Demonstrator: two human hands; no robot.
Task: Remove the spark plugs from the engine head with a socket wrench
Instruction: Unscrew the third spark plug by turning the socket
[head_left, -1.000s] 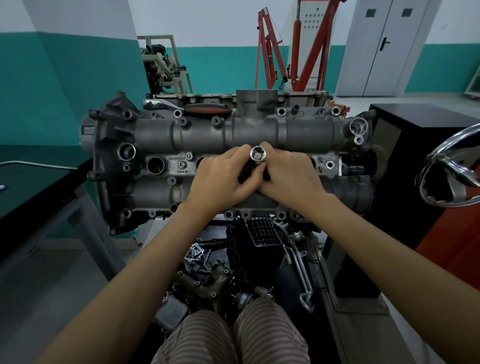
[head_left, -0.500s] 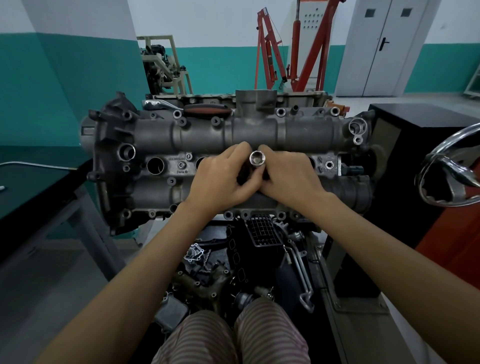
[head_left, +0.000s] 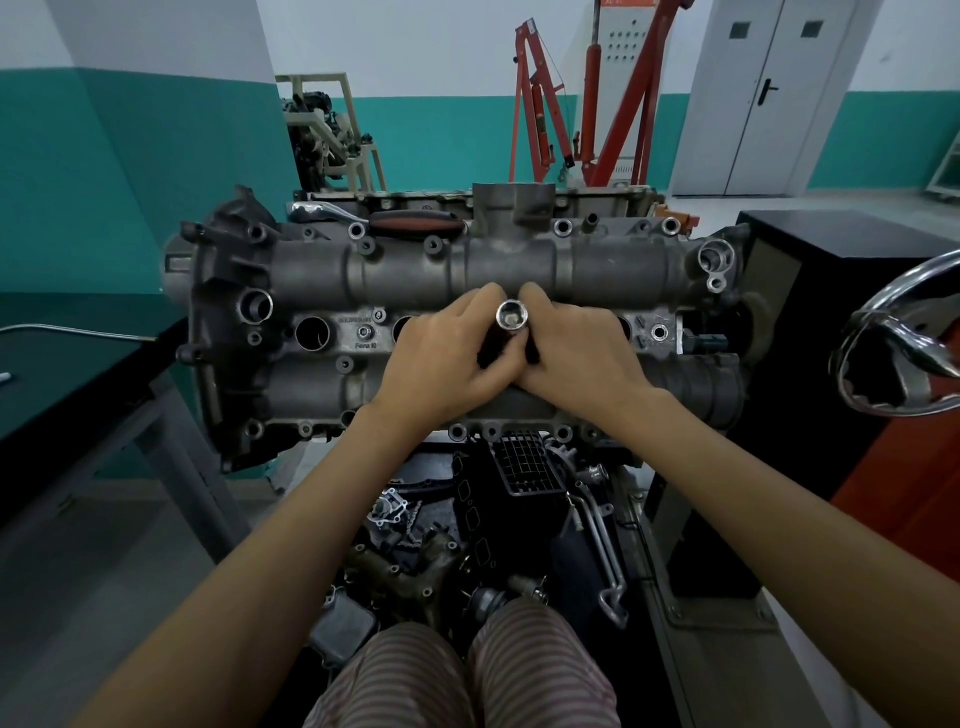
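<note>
The engine head (head_left: 457, 322) lay crosswise under both hands, its grey cast cover stretching well out to either side of them. Behind it, far beyond the hands, stood a red engine hoist (head_left: 587, 104) against the teal and white wall, with grey double doors (head_left: 769, 98) off to the right. A dark surface (head_left: 67, 374) sat well to the left of the left hand, and a chrome wheel (head_left: 904, 338) well to the right of the right hand.

The left hand (head_left: 447, 364) and the right hand (head_left: 582, 358) met over the middle of the head, touching each other. Both had their fingers curled round a socket (head_left: 512, 315), which stood upright between them with its open shiny end facing up; its dark lower part went down between the fingers towards a plug well, hidden by the hands. A ratchet wrench (head_left: 374, 217) with a red and black handle lay on the far edge of the head, beyond the left hand, untouched.

Left of the left hand, small cast lettering on the cover read something like "Fors 10"; the line stamped above it was too small to read.

Compared with a second before, the hands had kept their grip in the same spot, and the socket had risen only slightly between the fingers.
</note>
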